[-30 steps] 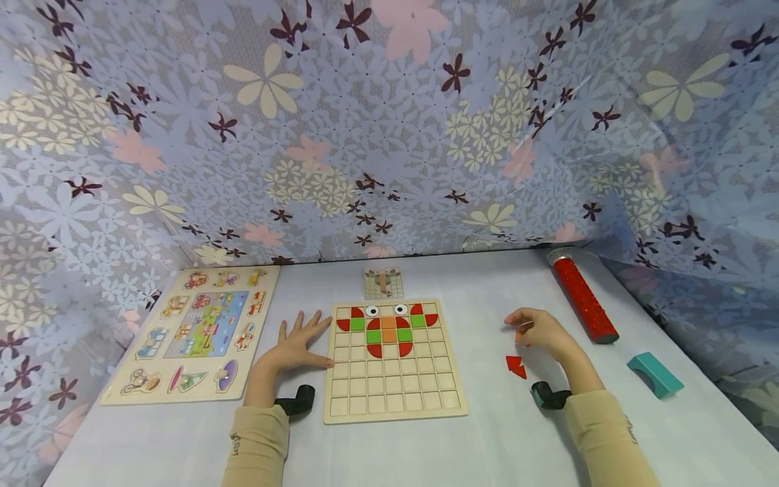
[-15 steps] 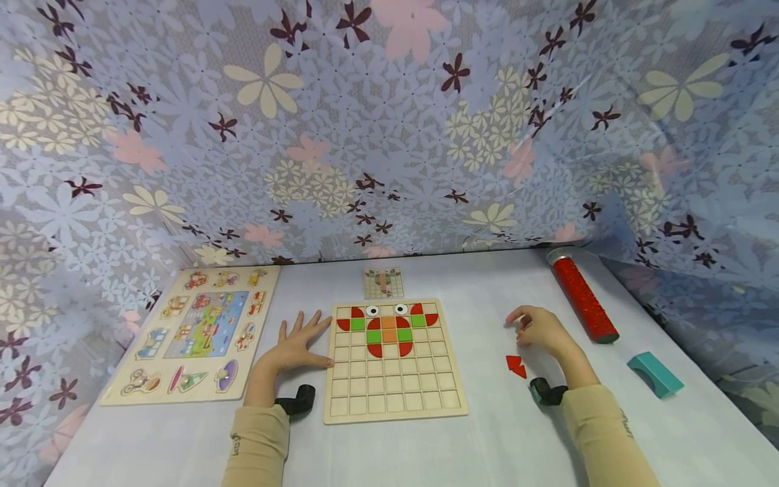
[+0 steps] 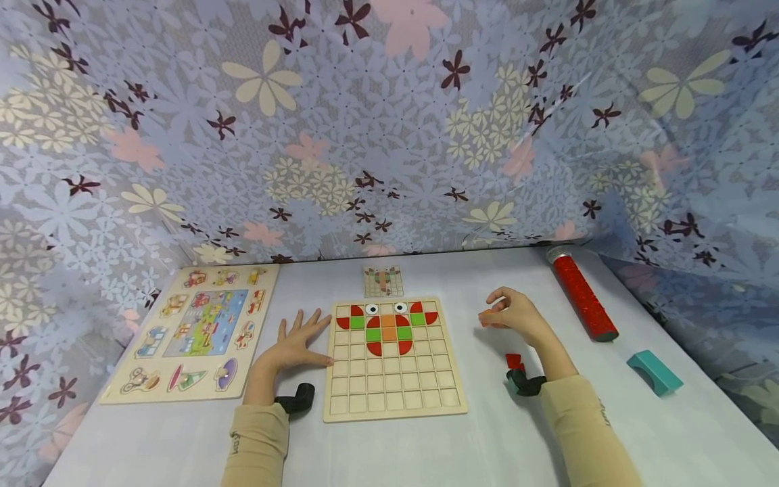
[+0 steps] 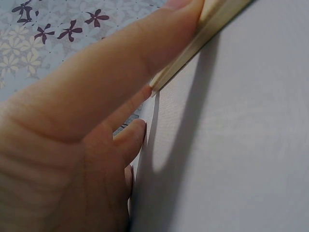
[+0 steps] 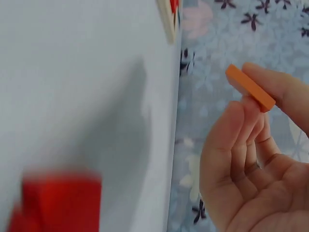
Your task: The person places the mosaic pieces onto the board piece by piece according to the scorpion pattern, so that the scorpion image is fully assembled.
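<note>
My right hand (image 3: 517, 318) is raised to the right of the wooden grid board (image 3: 395, 416), pinching an orange square tile (image 5: 250, 88) between thumb and fingertip. On the board's upper rows lie red rounded pieces, green and orange squares and two eye tiles (image 3: 400, 308); the lower cells are bare wood. Fingers spread, my left hand (image 3: 297, 347) lies at the board's left side, with thumb and index tip at its edge. In the left wrist view the thumb (image 4: 111, 72) meets the board's edge (image 4: 188, 53). Red pieces (image 3: 514, 360) lie below my right hand, partly hidden by the wrist camera.
Behind the board lies a small pattern card (image 3: 383, 282). A picture peg puzzle (image 3: 182, 396) is at the left. To the right are a red glittery tube (image 3: 585, 297) and a teal arched block (image 3: 656, 373). A flowered cloth (image 3: 389, 135) hangs behind the table.
My right hand has picked up the orange tile from near the red pieces and moved left toward the board. My left hand stays where it was.
</note>
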`<act>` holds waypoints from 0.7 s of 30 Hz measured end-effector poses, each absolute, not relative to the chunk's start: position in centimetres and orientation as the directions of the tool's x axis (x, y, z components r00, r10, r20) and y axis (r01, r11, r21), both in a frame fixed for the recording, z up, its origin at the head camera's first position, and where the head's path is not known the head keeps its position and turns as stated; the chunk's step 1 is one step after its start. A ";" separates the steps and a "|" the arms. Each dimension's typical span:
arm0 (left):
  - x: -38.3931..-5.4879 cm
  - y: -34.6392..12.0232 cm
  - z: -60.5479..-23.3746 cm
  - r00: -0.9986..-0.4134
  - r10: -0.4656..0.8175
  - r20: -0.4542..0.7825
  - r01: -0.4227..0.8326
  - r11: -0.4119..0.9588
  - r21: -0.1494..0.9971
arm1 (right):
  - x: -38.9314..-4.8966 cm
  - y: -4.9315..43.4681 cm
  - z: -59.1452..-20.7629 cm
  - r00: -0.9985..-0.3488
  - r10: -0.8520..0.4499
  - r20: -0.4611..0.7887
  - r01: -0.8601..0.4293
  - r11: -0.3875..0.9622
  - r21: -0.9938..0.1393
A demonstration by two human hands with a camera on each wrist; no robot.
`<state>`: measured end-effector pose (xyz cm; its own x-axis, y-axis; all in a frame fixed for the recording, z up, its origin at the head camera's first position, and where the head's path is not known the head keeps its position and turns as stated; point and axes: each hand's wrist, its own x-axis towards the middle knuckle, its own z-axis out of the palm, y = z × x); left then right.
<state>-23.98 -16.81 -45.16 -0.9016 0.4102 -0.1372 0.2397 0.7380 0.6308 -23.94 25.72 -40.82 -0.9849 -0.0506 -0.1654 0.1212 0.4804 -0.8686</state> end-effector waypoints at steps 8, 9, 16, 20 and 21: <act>-24.0 -16.9 -45.1 -0.899 0.417 -0.134 0.244 0.731 0.637 | -24.6 22.5 -40.9 -0.978 -0.115 -0.174 0.117 0.388 -0.914; -24.0 -16.9 -45.2 -0.898 0.419 -0.133 0.247 0.732 0.635 | -24.6 22.1 -40.9 -0.977 -0.124 -0.172 0.112 0.383 -0.917; -24.1 -17.0 -45.2 -0.899 0.419 -0.131 0.249 0.733 0.634 | -25.0 18.7 -40.7 -0.975 -0.162 -0.149 0.083 0.353 -0.932; -24.1 -17.0 -45.2 -0.898 0.420 -0.131 0.251 0.734 0.631 | -25.2 16.8 -40.4 -0.973 -0.203 -0.112 0.041 0.324 -0.945; -24.1 -17.0 -45.2 -0.897 0.421 -0.132 0.252 0.734 0.630 | -25.2 16.5 -40.3 -0.972 -0.211 -0.105 0.034 0.316 -0.948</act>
<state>-24.11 -16.98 -45.19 -0.8973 0.4213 -0.1315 0.2525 0.7344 0.6300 -25.18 16.46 -40.33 -0.9717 -0.2112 -0.1054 0.0341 0.3164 -0.9480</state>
